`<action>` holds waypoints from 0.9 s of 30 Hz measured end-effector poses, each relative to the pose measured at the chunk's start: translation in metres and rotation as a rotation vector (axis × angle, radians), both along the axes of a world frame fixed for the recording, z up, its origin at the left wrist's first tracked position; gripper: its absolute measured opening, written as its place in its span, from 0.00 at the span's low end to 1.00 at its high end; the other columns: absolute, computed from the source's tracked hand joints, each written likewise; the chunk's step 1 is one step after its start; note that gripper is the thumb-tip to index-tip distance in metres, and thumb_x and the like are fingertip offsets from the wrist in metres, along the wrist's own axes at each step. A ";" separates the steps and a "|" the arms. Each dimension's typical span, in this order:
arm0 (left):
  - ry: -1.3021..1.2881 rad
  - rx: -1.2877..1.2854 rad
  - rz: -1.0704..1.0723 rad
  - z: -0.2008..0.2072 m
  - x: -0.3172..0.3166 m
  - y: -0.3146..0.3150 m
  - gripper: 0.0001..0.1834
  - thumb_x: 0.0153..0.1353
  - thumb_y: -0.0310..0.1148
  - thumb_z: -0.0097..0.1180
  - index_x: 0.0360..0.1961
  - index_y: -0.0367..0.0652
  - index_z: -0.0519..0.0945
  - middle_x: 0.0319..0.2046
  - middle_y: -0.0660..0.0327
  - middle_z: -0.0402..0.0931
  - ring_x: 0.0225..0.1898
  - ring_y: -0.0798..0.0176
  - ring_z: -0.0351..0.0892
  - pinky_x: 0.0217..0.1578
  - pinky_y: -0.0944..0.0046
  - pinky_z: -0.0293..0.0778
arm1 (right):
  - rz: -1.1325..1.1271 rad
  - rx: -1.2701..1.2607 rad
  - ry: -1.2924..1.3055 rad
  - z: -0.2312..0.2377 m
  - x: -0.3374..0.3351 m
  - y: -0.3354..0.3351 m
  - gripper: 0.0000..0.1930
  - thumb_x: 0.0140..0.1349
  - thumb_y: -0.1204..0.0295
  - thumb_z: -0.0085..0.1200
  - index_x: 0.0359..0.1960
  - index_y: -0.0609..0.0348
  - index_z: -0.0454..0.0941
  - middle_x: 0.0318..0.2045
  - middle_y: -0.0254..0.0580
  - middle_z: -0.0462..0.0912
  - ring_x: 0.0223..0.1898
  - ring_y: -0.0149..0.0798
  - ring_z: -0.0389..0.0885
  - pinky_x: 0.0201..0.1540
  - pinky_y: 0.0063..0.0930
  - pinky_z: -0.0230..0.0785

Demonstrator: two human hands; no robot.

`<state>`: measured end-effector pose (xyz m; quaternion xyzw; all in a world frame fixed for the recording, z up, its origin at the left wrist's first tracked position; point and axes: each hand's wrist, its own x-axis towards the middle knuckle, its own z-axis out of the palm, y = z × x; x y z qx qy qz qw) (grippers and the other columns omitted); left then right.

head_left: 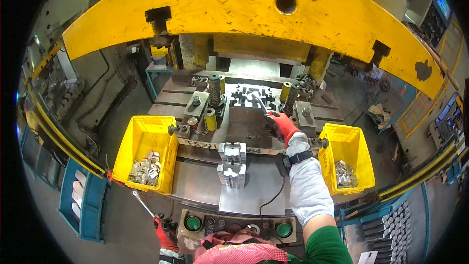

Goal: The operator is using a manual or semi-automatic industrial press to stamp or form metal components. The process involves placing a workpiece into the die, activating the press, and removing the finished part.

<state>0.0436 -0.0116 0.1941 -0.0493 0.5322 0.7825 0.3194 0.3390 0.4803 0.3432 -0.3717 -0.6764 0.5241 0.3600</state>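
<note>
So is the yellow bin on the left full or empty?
Partly filled: the yellow bin has loose metal pieces heaped at its near end, with bare yellow inside beyond them.

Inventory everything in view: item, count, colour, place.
Beam: 1, yellow, top
Die: 1, dark grey, centre
Posts: at least 3, yellow, on die
Left bin: 1, yellow, left of die
Right bin: 1, yellow, right of die
Small parts: uncountable, silver, both bins
Block stacks: 2, silver, in front of die
Panel: 1, brownish, bottom centre
Buttons: 2, green, on panel
Left rack: 1, blue, lower left
Right rack: 1, blue, lower right
Screen: 1, mostly blue, upper right
Cloth: 1, checked red, bottom centre
Left tool: 1, silver, lower left
Right tool: 1, silver, end over die
Right forearm: 1, white sleeve, right of centre
Left hand: 1, red glove, on left tool
Right hand: 1, red glove, on right tool
</note>
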 end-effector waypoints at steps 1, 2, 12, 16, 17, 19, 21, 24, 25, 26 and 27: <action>-0.025 -0.015 0.043 -0.005 -0.004 -0.004 0.15 0.51 0.38 0.52 0.40 0.49 0.68 0.23 0.65 0.67 0.22 0.67 0.67 0.22 0.66 0.67 | -0.040 -0.003 0.099 -0.007 -0.009 -0.013 0.15 0.56 0.63 0.50 0.42 0.58 0.73 0.25 0.28 0.73 0.27 0.22 0.67 0.31 0.16 0.61; 0.066 -0.190 0.079 -0.015 -0.010 -0.012 0.13 0.51 0.37 0.53 0.38 0.50 0.69 0.21 0.67 0.65 0.19 0.67 0.65 0.19 0.65 0.66 | -0.076 0.000 0.200 0.000 -0.021 -0.036 0.16 0.56 0.64 0.50 0.44 0.58 0.72 0.26 0.29 0.73 0.28 0.23 0.67 0.33 0.16 0.61; -0.142 -0.646 -0.292 -0.124 -0.008 -0.039 0.27 0.40 0.36 0.63 0.40 0.53 0.63 0.21 0.65 0.64 0.19 0.64 0.63 0.18 0.53 0.62 | -1.321 -0.244 0.107 -0.102 0.188 -0.293 0.33 0.54 0.72 0.51 0.60 0.60 0.49 0.46 0.43 0.69 0.38 0.37 0.71 0.37 0.26 0.67; -0.104 -0.709 -0.317 -0.140 -0.004 -0.021 0.44 0.35 0.38 0.68 0.51 0.42 0.53 0.40 0.56 0.67 0.36 0.53 0.68 0.28 0.47 0.67 | -1.324 -0.347 -0.334 -0.232 0.245 -0.371 0.37 0.52 0.71 0.52 0.59 0.68 0.43 0.55 0.55 0.60 0.56 0.44 0.61 0.55 0.32 0.54; -0.078 -0.716 -0.321 -0.149 -0.008 -0.025 0.48 0.34 0.38 0.69 0.53 0.39 0.51 0.45 0.55 0.66 0.41 0.51 0.68 0.30 0.46 0.68 | -1.163 -0.471 -0.251 -0.229 0.229 -0.378 0.41 0.46 0.71 0.57 0.59 0.68 0.43 0.54 0.56 0.61 0.56 0.45 0.60 0.55 0.30 0.54; -0.127 -0.768 -0.474 -0.113 0.013 0.011 0.54 0.31 0.38 0.71 0.55 0.32 0.48 0.49 0.51 0.65 0.46 0.52 0.68 0.36 0.53 0.71 | -1.192 -0.571 -0.217 -0.262 0.222 -0.392 0.48 0.37 0.63 0.65 0.57 0.71 0.49 0.54 0.60 0.60 0.56 0.47 0.60 0.55 0.29 0.53; 0.195 -0.883 -0.346 -0.217 -0.057 -0.048 0.53 0.29 0.39 0.72 0.52 0.29 0.51 0.49 0.50 0.65 0.46 0.57 0.68 0.39 0.59 0.70 | -0.918 -0.617 -0.539 -0.311 0.193 -0.371 0.56 0.29 0.55 0.68 0.58 0.71 0.47 0.51 0.61 0.65 0.53 0.51 0.64 0.53 0.34 0.59; 0.129 -0.831 -0.356 -0.182 -0.018 -0.015 0.52 0.26 0.36 0.73 0.51 0.31 0.52 0.48 0.53 0.66 0.45 0.60 0.68 0.45 0.61 0.66 | -0.856 -0.695 -0.739 -0.304 0.190 -0.374 0.57 0.26 0.54 0.69 0.57 0.69 0.48 0.45 0.58 0.70 0.47 0.51 0.70 0.47 0.35 0.65; 0.140 -0.804 -0.334 -0.178 -0.016 -0.016 0.52 0.25 0.36 0.74 0.50 0.31 0.53 0.48 0.53 0.66 0.46 0.60 0.67 0.46 0.62 0.65 | -0.834 -0.705 -0.750 -0.301 0.188 -0.374 0.55 0.27 0.55 0.69 0.56 0.66 0.49 0.45 0.56 0.71 0.46 0.50 0.71 0.45 0.36 0.65; 0.243 -0.826 -0.319 -0.173 -0.016 -0.016 0.52 0.26 0.34 0.73 0.50 0.31 0.53 0.48 0.53 0.65 0.45 0.60 0.67 0.45 0.62 0.66 | -0.813 -0.715 -0.762 -0.299 0.184 -0.372 0.53 0.27 0.56 0.69 0.56 0.62 0.51 0.44 0.54 0.71 0.44 0.48 0.72 0.44 0.36 0.66; 0.172 -0.793 -0.328 -0.156 -0.008 -0.007 0.51 0.26 0.34 0.73 0.51 0.31 0.52 0.49 0.53 0.65 0.45 0.60 0.67 0.45 0.62 0.66 | -0.824 -0.707 -0.787 -0.297 0.187 -0.374 0.51 0.27 0.55 0.69 0.54 0.62 0.52 0.44 0.55 0.71 0.45 0.49 0.72 0.44 0.36 0.66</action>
